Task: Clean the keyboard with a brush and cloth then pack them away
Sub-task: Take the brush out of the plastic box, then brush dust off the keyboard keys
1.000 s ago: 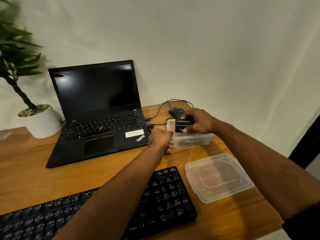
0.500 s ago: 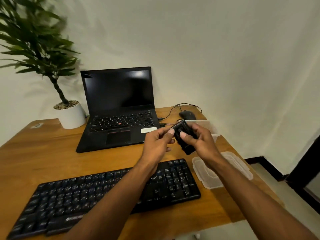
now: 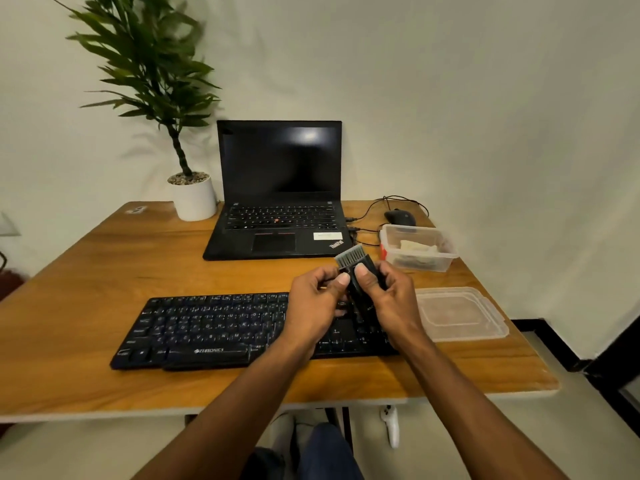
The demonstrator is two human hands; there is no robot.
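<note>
A black brush [image 3: 356, 268] with grey bristles pointing up and away is held above the right end of the black keyboard [image 3: 214, 327]. My right hand [image 3: 388, 299] grips its body, thumb on top. My left hand [image 3: 317, 306] pinches the brush's left side just below the bristles. Behind my hands stands a clear plastic box [image 3: 419, 252] with a pale cloth [image 3: 417, 245] inside. The right end of the keyboard is hidden by my hands.
The box's clear lid [image 3: 460, 313] lies flat right of the keyboard. An open laptop [image 3: 278, 199] sits behind, with a mouse [image 3: 400, 216] and cables beside it. A potted plant [image 3: 192, 195] stands at the back left. The table edge [image 3: 277, 403] runs close to me.
The brush came out of the box and toward me, over the keyboard. Its bristles now show at the top. The view pulled back and shifted left.
</note>
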